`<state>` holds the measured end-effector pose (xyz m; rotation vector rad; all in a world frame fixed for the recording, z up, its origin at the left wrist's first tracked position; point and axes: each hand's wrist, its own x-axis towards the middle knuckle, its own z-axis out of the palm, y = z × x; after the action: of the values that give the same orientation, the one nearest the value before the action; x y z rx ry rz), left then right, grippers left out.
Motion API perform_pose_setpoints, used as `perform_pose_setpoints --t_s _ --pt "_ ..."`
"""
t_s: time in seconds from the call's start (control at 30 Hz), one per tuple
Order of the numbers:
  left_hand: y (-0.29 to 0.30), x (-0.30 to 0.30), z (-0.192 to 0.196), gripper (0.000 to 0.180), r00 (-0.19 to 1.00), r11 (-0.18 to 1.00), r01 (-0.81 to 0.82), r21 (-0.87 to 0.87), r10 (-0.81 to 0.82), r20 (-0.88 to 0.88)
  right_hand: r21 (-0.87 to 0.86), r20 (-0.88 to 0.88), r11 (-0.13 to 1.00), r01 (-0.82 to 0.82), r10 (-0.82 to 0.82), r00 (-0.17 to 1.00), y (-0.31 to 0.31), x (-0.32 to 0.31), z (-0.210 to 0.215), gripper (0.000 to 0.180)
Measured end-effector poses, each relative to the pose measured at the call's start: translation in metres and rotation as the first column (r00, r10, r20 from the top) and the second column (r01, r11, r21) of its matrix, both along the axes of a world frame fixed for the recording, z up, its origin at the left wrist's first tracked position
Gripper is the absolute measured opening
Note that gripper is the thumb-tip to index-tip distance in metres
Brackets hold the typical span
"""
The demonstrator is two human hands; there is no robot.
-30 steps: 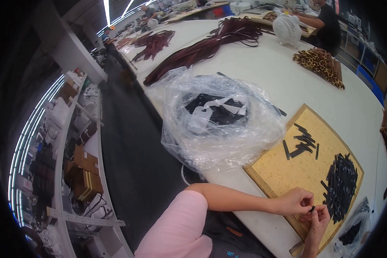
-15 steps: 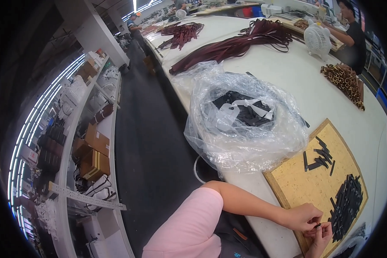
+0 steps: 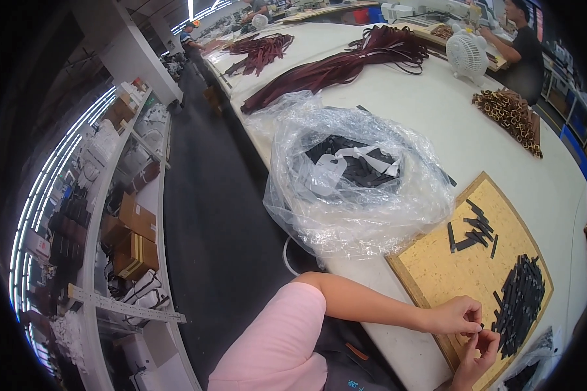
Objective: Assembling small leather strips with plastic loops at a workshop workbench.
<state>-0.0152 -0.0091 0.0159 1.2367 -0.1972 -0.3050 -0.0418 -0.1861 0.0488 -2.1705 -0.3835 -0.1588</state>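
Over the near edge of a yellow board (image 3: 430,277), my left hand (image 3: 456,316) and my right hand (image 3: 480,353) meet at the fingertips. Both are closed in a pinch on a small black strip (image 3: 481,327), mostly hidden by the fingers. Just right of my hands lies a dense heap of short black strips (image 3: 520,303). Farther up the board are several loose black strips (image 3: 477,228).
A clear plastic bag (image 3: 372,225) of black pieces stands open beyond the board. Dark red straps (image 3: 332,77) and brown straps with gold-coloured buckles (image 3: 507,120) lie farther off, near a white fan (image 3: 467,57). Shelves with boxes (image 3: 135,254) line the left; a person (image 3: 523,52) works across the table.
The view has shifted slightly, so the table and bag sit farther left. My right hand's fingers have changed their bend; both hands stay together at the small black strip.
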Motion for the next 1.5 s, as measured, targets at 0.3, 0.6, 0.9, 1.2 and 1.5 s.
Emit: perform_pose_setpoints --t_s 0.3,0.6,0.9,1.2,1.5 --pt "-0.004 0.003 0.013 0.014 0.994 0.993 -0.027 0.117 0.014 0.107 0.336 -0.251 0.936 0.104 -0.018 0.968 -0.011 0.008 -0.018 0.007" --pt "0.000 0.005 0.012 0.013 0.974 0.964 -0.062 0.260 0.002 0.225 0.618 -0.536 0.765 0.182 0.240 0.810 -0.013 0.027 -0.008 0.009" --pt "-0.004 -0.006 0.028 0.032 0.911 0.958 -0.053 0.280 -0.068 0.407 0.804 -0.587 0.550 0.227 0.672 0.452 -0.038 0.031 -0.009 0.021" --pt "0.006 -0.006 0.029 0.030 0.749 0.862 -0.277 0.424 -0.082 0.657 0.803 -0.593 0.552 0.224 0.704 0.391 -0.033 0.031 -0.011 0.023" --pt "-0.005 0.003 0.037 0.036 0.731 0.840 -0.283 0.463 -0.123 0.672 0.804 -0.574 0.564 0.189 0.651 0.497 -0.040 0.031 -0.008 0.019"
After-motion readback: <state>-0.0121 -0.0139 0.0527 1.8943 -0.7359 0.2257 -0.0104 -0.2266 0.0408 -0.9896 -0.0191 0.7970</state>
